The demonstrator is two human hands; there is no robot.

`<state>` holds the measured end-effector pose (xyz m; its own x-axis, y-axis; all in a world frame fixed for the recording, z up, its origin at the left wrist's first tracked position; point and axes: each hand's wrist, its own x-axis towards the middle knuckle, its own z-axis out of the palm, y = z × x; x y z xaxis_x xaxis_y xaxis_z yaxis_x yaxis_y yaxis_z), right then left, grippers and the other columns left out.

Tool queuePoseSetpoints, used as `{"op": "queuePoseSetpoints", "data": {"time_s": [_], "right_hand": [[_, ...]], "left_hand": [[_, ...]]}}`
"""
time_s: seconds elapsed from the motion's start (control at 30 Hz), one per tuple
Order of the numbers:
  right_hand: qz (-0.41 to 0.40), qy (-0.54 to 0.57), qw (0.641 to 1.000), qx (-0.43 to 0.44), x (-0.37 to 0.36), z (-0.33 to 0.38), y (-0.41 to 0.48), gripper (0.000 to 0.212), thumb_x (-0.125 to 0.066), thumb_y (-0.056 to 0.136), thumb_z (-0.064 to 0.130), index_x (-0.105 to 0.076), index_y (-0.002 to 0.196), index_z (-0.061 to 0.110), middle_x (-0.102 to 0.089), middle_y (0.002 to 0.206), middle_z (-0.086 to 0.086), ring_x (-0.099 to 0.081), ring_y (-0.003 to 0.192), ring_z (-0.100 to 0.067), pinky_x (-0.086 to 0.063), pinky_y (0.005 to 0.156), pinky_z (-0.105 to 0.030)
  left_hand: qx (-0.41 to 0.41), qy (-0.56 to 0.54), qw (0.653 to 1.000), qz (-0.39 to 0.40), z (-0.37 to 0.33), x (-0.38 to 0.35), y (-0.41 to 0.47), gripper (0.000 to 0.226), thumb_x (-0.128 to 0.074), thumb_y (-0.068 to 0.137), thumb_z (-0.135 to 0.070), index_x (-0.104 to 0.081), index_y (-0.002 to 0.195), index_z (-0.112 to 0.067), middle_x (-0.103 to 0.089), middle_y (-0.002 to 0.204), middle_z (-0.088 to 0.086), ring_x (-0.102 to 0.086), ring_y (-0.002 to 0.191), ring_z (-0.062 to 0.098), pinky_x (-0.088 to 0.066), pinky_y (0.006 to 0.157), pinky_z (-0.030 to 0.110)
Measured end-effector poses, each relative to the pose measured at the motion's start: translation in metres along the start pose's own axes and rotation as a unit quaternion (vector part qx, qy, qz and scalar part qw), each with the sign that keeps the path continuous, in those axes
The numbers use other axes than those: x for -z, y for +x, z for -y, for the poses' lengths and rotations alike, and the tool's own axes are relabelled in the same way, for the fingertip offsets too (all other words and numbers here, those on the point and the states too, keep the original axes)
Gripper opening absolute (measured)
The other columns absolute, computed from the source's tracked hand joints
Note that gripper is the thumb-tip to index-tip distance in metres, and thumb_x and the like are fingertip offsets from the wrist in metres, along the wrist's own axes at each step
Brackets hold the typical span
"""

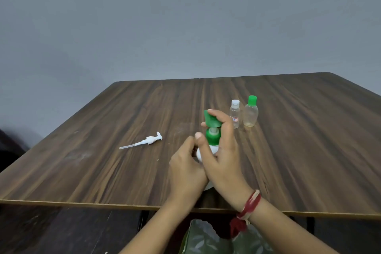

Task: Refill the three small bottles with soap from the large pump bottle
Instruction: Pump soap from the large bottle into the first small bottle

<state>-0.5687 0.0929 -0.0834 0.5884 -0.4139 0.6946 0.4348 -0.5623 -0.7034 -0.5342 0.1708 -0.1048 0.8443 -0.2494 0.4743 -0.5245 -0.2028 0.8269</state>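
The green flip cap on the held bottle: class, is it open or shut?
Open. The green flip cap stands hinged back, exposing the pale spout beneath.

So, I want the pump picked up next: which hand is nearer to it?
Left. The left hand grips the white bottle to the right of the pump; the right hand is farther right, around the green cap.

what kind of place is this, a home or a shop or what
Probably a plain room at home or in an office; hard to say. A bare grey wall, a wood-grain table, and small bottles and a loose pump on it.
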Motion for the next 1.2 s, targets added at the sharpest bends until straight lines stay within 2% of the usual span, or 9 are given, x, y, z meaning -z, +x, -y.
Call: {"op": "queuePoseSetpoints", "data": {"time_s": [0.23,0.37,0.5,0.6,0.77,0.87,1.03,1.13,1.2], "right_hand": [[-0.083,0.001,0.997,-0.008,0.035,-0.022,0.025,0.024,-0.050,0.091,0.034,-0.046,0.114,0.032,-0.055,0.104,0.031,-0.059,0.090,-0.003,-0.051,0.081,-0.037],[-0.114,0.031,0.992,-0.032,0.044,-0.038,0.044,0.012,-0.044,0.092,0.047,-0.049,0.102,0.044,-0.058,0.100,0.007,-0.060,0.086,-0.014,-0.051,0.080,-0.048],[-0.113,0.066,0.991,-0.015,0.048,-0.046,0.058,0.015,-0.037,0.097,0.034,-0.051,0.098,0.032,-0.052,0.074,0.006,-0.051,0.068,-0.015,-0.047,0.067,-0.040],[-0.098,0.104,0.990,-0.012,0.050,-0.053,0.064,0.015,-0.038,0.095,0.029,-0.053,0.097,0.030,-0.050,0.070,0.004,-0.048,0.067,-0.019,-0.043,0.065,-0.040],[-0.060,0.170,0.982,-0.060,0.049,-0.059,0.077,0.017,-0.043,0.087,0.029,-0.057,0.097,0.027,-0.049,0.070,-0.010,-0.047,0.064,-0.024,-0.041,0.062,-0.043],[-0.051,0.224,0.969,-0.096,0.051,-0.061,0.085,0.023,-0.044,0.081,0.032,-0.060,0.094,0.022,-0.051,0.067,-0.011,-0.045,0.059,-0.025,-0.038,0.061,-0.040],[-0.004,0.278,0.945,-0.172,0.055,-0.064,0.098,0.025,-0.047,0.088,0.038,-0.065,0.090,0.022,-0.048,0.049,-0.005,-0.043,0.050,-0.022,-0.036,0.055,-0.034],[0.019,0.291,0.937,-0.192,0.052,-0.064,0.103,0.027,-0.047,0.086,0.029,-0.065,0.095,0.012,-0.048,0.046,-0.007,-0.045,0.043,-0.018,-0.037,0.049,-0.027],[0.029,0.305,0.931,-0.199,0.049,-0.063,0.104,0.029,-0.047,0.084,0.027,-0.066,0.097,0.010,-0.049,0.045,-0.007,-0.047,0.042,-0.017,-0.039,0.048,-0.026]], "left_hand": [[-0.046,0.003,0.998,0.051,-0.007,-0.053,0.015,0.014,-0.063,0.079,-0.026,-0.057,0.086,-0.015,-0.061,0.070,-0.003,-0.057,0.062,0.016,-0.047,0.057,0.043],[-0.060,0.032,0.994,0.082,-0.015,-0.070,0.027,0.024,-0.067,0.078,-0.021,-0.044,0.075,-0.028,-0.053,0.068,-0.009,-0.056,0.069,0.023,-0.045,0.057,0.038],[-0.165,0.067,0.971,0.161,-0.002,-0.057,0.015,0.057,-0.075,0.074,-0.036,-0.049,0.121,-0.019,-0.056,0.110,-0.005,-0.053,0.103,0.013,-0.046,0.089,0.034],[-0.232,0.080,0.966,0.076,0.016,-0.035,0.012,0.069,-0.069,0.077,-0.050,-0.042,0.131,-0.016,-0.048,0.126,-0.006,-0.042,0.120,0.006,-0.029,0.103,0.020],[-0.061,0.115,0.984,0.121,0.040,-0.027,0.054,0.076,-0.050,0.084,-0.061,-0.036,0.140,-0.012,-0.041,0.136,-0.002,-0.035,0.129,0.014,-0.026,0.109,0.034],[-0.036,0.137,0.969,0.202,0.051,-0.034,0.069,0.046,-0.042,0.090,-0.058,-0.053,0.114,-0.020,-0.060,0.103,-0.007,-0.055,0.105,0.018,-0.042,0.095,0.043],[0.005,-0.040,0.990,0.137,0.037,-0.038,0.075,0.015,-0.043,0.099,-0.036,-0.047,0.096,-0.021,-0.059,0.088,-0.006,-0.055,0.078,-0.002,-0.039,0.070,0.010],[0.060,-0.257,0.957,0.123,0.019,-0.033,0.082,0.023,-0.044,0.092,-0.048,-0.055,0.094,-0.027,-0.061,0.090,-0.005,-0.064,0.084,0.017,-0.055,0.076,0.033],[0.049,-0.309,0.940,0.137,0.007,-0.025,0.081,0.025,-0.048,0.087,-0.043,-0.057,0.097,-0.022,-0.062,0.081,-0.007,-0.066,0.069,0.017,-0.058,0.062,0.036]]}}
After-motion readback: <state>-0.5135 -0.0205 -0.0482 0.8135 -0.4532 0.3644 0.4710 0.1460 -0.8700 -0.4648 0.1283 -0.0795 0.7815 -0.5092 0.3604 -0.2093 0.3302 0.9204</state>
